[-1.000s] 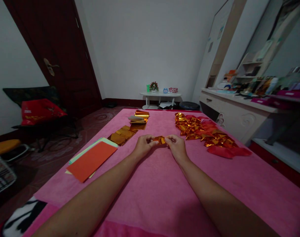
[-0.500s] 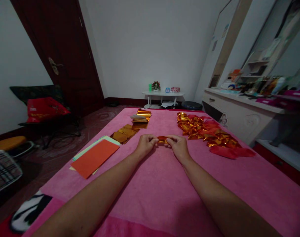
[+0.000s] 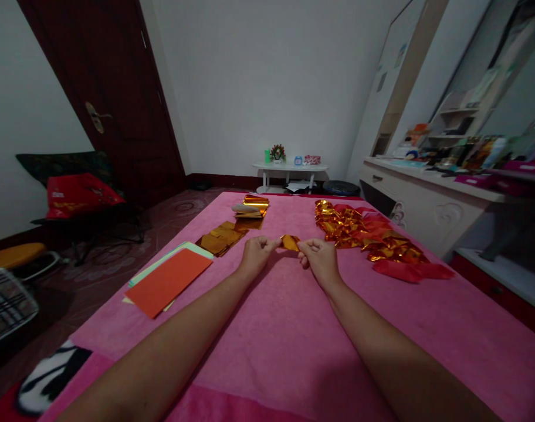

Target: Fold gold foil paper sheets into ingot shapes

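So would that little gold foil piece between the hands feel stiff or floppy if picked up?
Probably floppy and very light: the foil piece looks thin, pinched only by fingertips of the left hand and right hand. It likely creases easily, like the crinkled pile beside it. Its shine suggests slight slipperiness.

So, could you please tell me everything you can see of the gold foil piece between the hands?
The foil piece is small and shiny gold-orange, like thin metallic paper, crumpled or folded; its exact folds are too small to tell. It is held over the pink cloth, pinched at one end by the left hand and at the other by the right hand.
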The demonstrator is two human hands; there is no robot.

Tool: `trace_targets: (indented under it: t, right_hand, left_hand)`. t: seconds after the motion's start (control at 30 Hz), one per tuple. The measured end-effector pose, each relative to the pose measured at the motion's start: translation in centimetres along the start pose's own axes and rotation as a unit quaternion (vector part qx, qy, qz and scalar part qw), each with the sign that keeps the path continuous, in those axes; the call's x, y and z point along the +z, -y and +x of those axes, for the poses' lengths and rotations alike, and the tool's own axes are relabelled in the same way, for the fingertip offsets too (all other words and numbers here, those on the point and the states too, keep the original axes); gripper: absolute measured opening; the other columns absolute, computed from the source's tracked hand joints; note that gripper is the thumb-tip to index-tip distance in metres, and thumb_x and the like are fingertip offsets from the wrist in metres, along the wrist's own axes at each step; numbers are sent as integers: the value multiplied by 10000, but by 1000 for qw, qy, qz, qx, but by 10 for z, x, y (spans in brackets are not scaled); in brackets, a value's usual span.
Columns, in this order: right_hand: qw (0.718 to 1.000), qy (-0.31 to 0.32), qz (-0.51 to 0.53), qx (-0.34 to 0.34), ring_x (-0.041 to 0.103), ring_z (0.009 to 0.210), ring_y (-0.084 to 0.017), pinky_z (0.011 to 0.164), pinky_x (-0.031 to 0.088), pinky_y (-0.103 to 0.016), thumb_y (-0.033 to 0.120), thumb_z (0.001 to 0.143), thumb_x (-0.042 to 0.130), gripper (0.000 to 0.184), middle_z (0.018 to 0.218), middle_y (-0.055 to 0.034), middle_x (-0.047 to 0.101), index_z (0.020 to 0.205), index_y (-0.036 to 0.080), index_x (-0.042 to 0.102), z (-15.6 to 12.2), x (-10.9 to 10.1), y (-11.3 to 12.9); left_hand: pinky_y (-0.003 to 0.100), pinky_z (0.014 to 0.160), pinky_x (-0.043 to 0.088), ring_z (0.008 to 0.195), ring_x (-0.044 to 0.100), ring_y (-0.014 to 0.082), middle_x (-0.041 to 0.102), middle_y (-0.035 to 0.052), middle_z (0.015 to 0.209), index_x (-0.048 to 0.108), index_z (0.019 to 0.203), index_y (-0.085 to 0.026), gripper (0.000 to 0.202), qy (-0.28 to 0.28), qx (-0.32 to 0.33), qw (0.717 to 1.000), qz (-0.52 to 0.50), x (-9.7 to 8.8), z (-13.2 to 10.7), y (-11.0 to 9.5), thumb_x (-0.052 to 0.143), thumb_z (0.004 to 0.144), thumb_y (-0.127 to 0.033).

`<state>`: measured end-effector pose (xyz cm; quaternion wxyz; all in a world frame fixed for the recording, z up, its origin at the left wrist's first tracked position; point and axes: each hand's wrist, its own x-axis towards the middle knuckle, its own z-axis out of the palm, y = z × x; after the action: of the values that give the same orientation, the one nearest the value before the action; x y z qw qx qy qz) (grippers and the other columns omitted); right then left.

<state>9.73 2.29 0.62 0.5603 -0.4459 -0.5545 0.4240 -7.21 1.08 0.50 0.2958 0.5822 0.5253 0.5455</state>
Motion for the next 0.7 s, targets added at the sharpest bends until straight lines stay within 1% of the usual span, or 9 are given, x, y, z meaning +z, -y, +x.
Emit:
trace_targets:
  t: [0.07, 0.13, 0.17, 0.2, 0.27, 0.37, 0.5, 0.57, 0.7]
  right_hand:
    - [999, 6, 31, 8, 488, 351, -81, 337, 397, -186, 437, 677, 686, 311, 496, 5, 600, 662, 150, 568, -3, 4, -1]
    - [998, 22, 53, 19, 504, 365, -86, 341, 412, -190, 449, 679, 687, 321, 521, 2, 613, 685, 152, 564, -6, 9, -1]
    - [997, 32, 60, 24, 511, 370, -88, 342, 415, -191, 454, 682, 685, 326, 533, 1, 619, 692, 154, 558, -8, 11, -1]
    - [997, 41, 64, 26, 515, 372, -89, 341, 414, -190, 456, 685, 684, 328, 539, 2, 621, 696, 156, 552, -9, 13, -1]
    - [996, 51, 68, 24, 508, 366, -86, 336, 404, -186, 457, 696, 677, 326, 534, 7, 616, 701, 158, 545, -11, 14, 0]
    - [997, 43, 57, 3, 468, 338, -70, 323, 370, -175, 454, 714, 665, 324, 506, 18, 594, 684, 155, 544, -10, 12, 0]
    - [999, 28, 32, -13, 443, 323, -66, 308, 320, -167, 456, 730, 650, 324, 478, 27, 570, 661, 159, 542, -5, 4, -3]
    - [999, 29, 26, -8, 438, 318, -66, 309, 312, -169, 449, 728, 651, 318, 469, 29, 566, 647, 163, 537, -4, 0, -4]
    - [999, 12, 43, 13, 401, 289, -62, 303, 291, -173, 417, 707, 661, 298, 413, 48, 529, 609, 170, 526, -1, -6, -4]
  left_hand:
    - [187, 435, 313, 421, 446, 65, 561, -23, 493, 599, 627, -113, 353, 39, 1, 997, -70, 4, -3, -3, 678, 698, -450]
    - [198, 503, 390, 527, 537, 92, 658, 19, 662, 666, 794, -99, 340, 82, 5, 987, -140, 7, -6, -7, 720, 664, -409]
    - [203, 527, 409, 559, 557, 100, 675, 33, 713, 678, 840, -96, 356, 90, 7, 983, -158, 9, -7, -8, 730, 655, -396]
    - [205, 531, 413, 563, 559, 101, 678, 38, 719, 684, 852, -93, 362, 87, 8, 982, -164, 10, -8, -10, 732, 655, -392]
    - [198, 485, 383, 496, 519, 87, 644, 22, 621, 686, 804, -87, 349, 66, 5, 987, -146, 10, -9, -11, 714, 673, -410]
    - [193, 421, 317, 408, 449, 74, 563, -6, 483, 662, 696, -94, 355, 36, -3, 994, -104, 6, -7, -10, 660, 715, -448]
    - [193, 422, 298, 398, 426, 68, 532, -9, 448, 578, 529, -118, 389, -9, 18, 998, -52, 1, -4, -6, 620, 740, -442]
    - [194, 435, 317, 406, 434, 71, 527, -11, 448, 562, 514, -125, 385, -22, 17, 999, -46, -2, -1, -3, 595, 758, -420]
    - [193, 431, 345, 406, 446, 75, 510, -18, 465, 574, 581, -126, 337, -62, -12, 995, -73, -8, 4, 6, 538, 795, -383]
